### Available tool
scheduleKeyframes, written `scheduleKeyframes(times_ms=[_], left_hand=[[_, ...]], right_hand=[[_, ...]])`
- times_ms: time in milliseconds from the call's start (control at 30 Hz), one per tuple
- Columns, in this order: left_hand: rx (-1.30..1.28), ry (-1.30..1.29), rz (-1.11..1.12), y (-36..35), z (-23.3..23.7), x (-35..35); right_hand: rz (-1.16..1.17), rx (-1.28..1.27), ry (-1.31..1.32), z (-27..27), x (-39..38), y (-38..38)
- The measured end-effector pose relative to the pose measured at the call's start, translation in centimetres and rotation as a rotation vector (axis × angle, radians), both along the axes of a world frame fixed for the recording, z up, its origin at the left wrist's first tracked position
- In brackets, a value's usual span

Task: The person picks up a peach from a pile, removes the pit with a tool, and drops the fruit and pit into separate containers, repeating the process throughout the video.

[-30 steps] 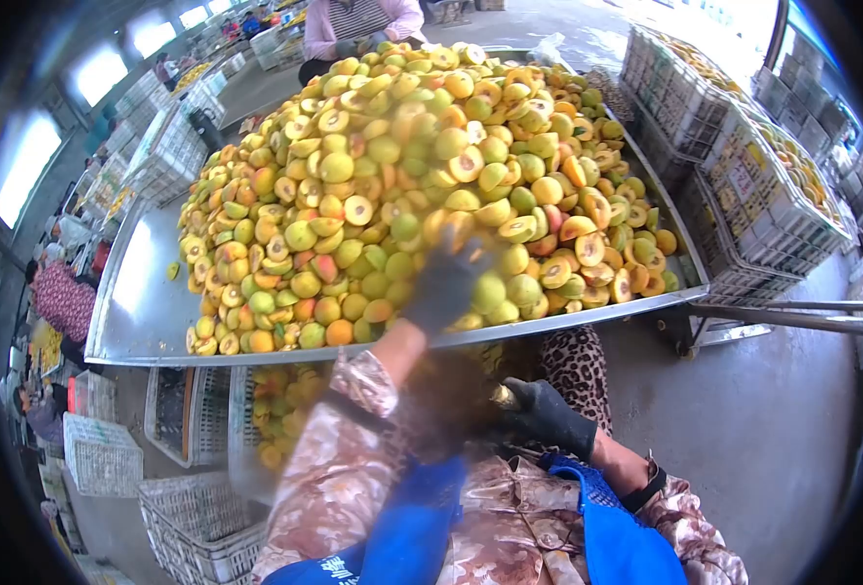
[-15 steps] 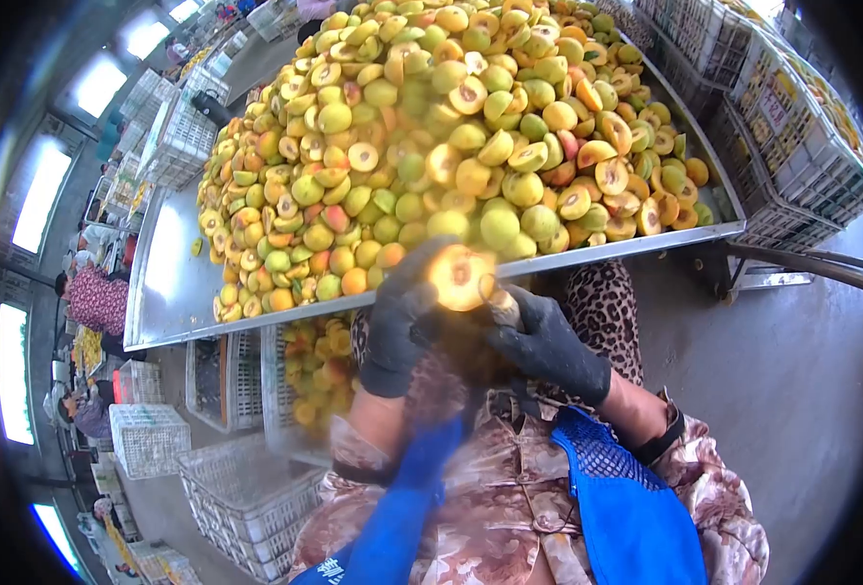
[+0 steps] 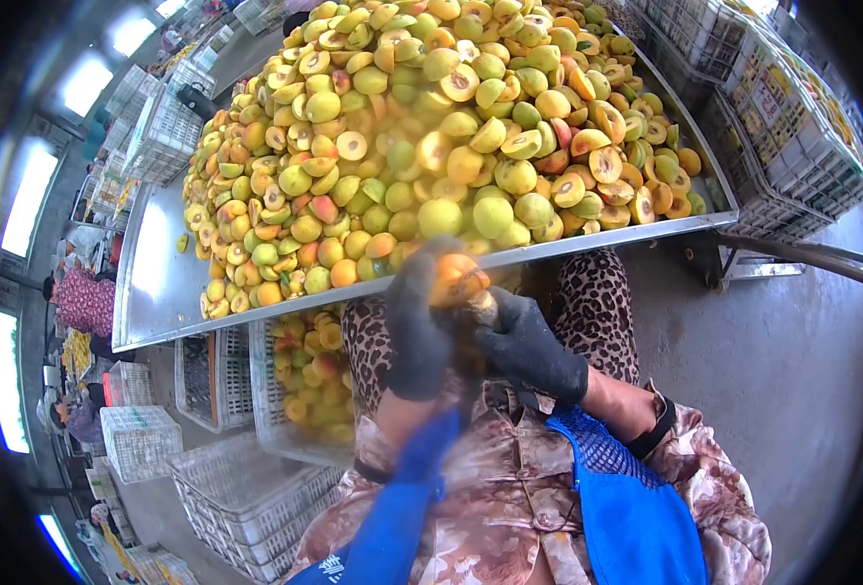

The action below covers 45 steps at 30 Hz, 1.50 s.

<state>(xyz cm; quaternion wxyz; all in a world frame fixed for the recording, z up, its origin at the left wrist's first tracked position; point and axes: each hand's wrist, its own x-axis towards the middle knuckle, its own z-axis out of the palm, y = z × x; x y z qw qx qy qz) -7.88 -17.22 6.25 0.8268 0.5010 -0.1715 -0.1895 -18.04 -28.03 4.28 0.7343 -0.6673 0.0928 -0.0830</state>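
Note:
A heap of yellow-green and orange fruit [image 3: 353, 146], many pieces cut in half, lies on a metal table [image 3: 154, 283]. In front of its near edge my left hand [image 3: 419, 327], in a dark glove, is closed round an orange fruit piece [image 3: 458, 280]. My right hand [image 3: 529, 343], gloved too, is closed on a small tool [image 3: 487, 310] whose handle shows at the fruit's right side. The tool's tip is hidden, and a blurry patch covers part of the view round the hands.
Beneath the table is a crate of fruit [image 3: 310, 375]. Stacked white crates [image 3: 246, 497] stand at lower left, and filled crates [image 3: 792, 117] at upper right. People work at far left, one in a patterned red top [image 3: 85, 300]. A metal leg [image 3: 763, 268] stands at right.
The fruit piece has turned, so its pale cut face with the brown centre no longer shows. My left hand has rotated around it. The whole view has shifted slightly.

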Motion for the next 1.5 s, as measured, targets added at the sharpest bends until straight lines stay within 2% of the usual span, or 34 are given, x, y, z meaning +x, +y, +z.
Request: scheduleKeyframes(times_ms=[33, 133, 233, 300, 367, 433, 500, 600, 700, 800, 900, 967, 1000, 1100, 1167, 1233, 1300, 1367, 1400, 1467, 1500], left_hand=[[-0.093, 0.167, -0.001, -0.1, 0.2, 0.0], [-0.019, 0.072, 0.047, -0.3, 1.4, -0.2], [0.011, 0.127, 0.123, -0.6, 1.4, 0.1], [-0.01, 0.156, 0.087, -0.4, 0.8, 0.4], [-0.038, 0.166, 0.051, -0.4, 1.0, 0.4], [-0.001, 0.151, 0.092, -1.4, 1.2, -0.4], [0.012, 0.148, 0.125, -2.1, 1.1, -0.7], [0.006, 0.139, 0.153, -2.6, 1.2, -0.5], [0.027, 0.087, 0.184, -2.6, 1.7, -1.0], [0.032, 0.051, 0.181, -2.6, 2.2, -1.3], [0.08, 0.062, 0.112, -1.4, 2.8, -1.1], [0.19, 0.009, 0.117, -1.3, 4.2, -1.6], [0.18, -0.123, 0.122, -1.3, 3.5, -1.4], [0.057, -0.113, 0.077, -1.3, 4.2, -1.2], [0.142, -0.105, 0.09, -0.8, 3.9, -1.2], [0.142, -0.175, 0.145, -1.2, 4.3, -1.7], [0.177, -0.236, 0.116, -1.1, 6.2, -2.9], [0.025, -0.235, 0.005, -0.7, 6.7, -2.8], [-0.011, -0.248, -0.12, -0.5, 6.8, -2.4], [0.01, -0.323, -0.146, 0.1, 6.6, -2.0], [0.021, -0.355, -0.162, 0.3, 6.5, -2.0]], right_hand=[[-0.016, 0.009, -0.012, 0.1, 0.2, 0.3], [-0.005, 0.043, 0.004, 0.8, 0.4, 1.1], [0.082, 0.057, 0.104, 1.7, 0.8, 0.7], [0.101, 0.04, 0.145, 1.4, 1.1, 0.4], [0.018, -0.236, -0.037, -2.0, 1.9, 0.2], [-0.06, -0.381, -0.086, -3.8, 2.6, 0.0], [-0.123, -0.395, -0.001, -4.1, 3.1, -0.2], [-0.015, -0.062, 0.201, -4.2, 2.6, -0.3], [-0.015, -0.079, 0.239, -1.9, 2.4, -0.1], [-0.028, -0.157, 0.064, -1.0, 2.0, 0.2], [0.134, 0.029, -0.017, 1.0, 1.6, -0.1], [0.135, 0.152, 0.116, 3.5, 0.6, -0.3], [0.145, 0.21, 0.18, 4.2, 0.4, -0.4], [0.194, 0.151, -0.008, 3.3, 0.1, -0.2], [0.325, 0.273, 0.114, 3.8, -0.1, -0.8], [0.393, 0.334, 0.108, 3.5, 0.2, -0.8], [0.384, 0.343, -0.018, 2.2, 0.3, 0.1], [0.515, 0.327, 0.003, 3.2, -0.1, -1.1], [0.59, 0.317, 0.012, 3.6, 0.0, -1.5], [0.536, 0.228, -0.223, 3.6, 0.7, -1.0], [0.529, 0.202, -0.242, 3.7, 1.1, -0.7]])
